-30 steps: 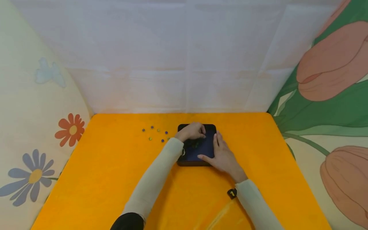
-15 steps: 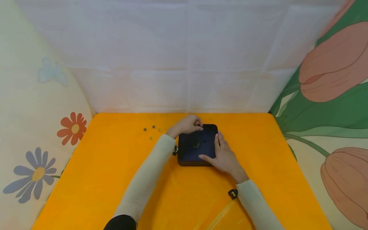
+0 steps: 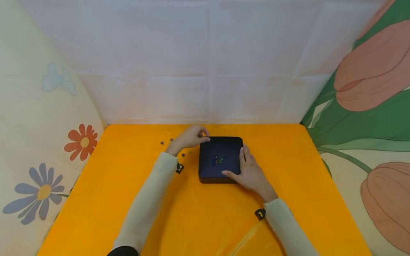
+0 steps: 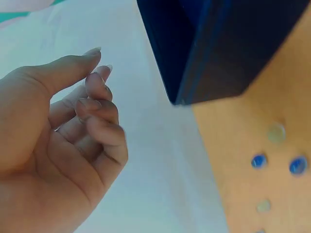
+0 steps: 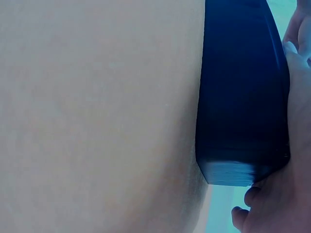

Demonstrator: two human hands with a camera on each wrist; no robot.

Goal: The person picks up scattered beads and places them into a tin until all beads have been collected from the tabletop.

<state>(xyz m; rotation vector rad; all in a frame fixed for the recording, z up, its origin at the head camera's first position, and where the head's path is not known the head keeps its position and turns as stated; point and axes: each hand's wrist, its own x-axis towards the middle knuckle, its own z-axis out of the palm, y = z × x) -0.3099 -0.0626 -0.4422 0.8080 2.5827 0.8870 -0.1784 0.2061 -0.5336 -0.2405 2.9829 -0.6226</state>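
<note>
A square dark tray (image 3: 221, 180) with raised walls stands on the yellow cloth, with several blue and yellowish glass marbles (image 3: 219, 160) on its floor. My left hand (image 3: 189, 138) hovers by the tray's back left corner. In the left wrist view, that hand (image 4: 73, 126) has loosely bent fingers and no object visible in them. My right hand (image 3: 251, 173) holds the tray's right side, thumb over the front rim and fingers along the right wall. The right wrist view shows the tray's outer wall (image 5: 243, 97) beside this hand (image 5: 277, 208).
Loose marbles lie on the cloth left of the tray, including a blue marble (image 3: 162, 143) and another blue one (image 3: 183, 155) under the left wrist. The left forearm partly covers this area. A white backdrop (image 3: 205, 71) rises behind the table's far edge.
My left hand has moved left from over the tray to outside its back left corner, uncovering the marbles inside. My right hand and the tray have stayed in place.
</note>
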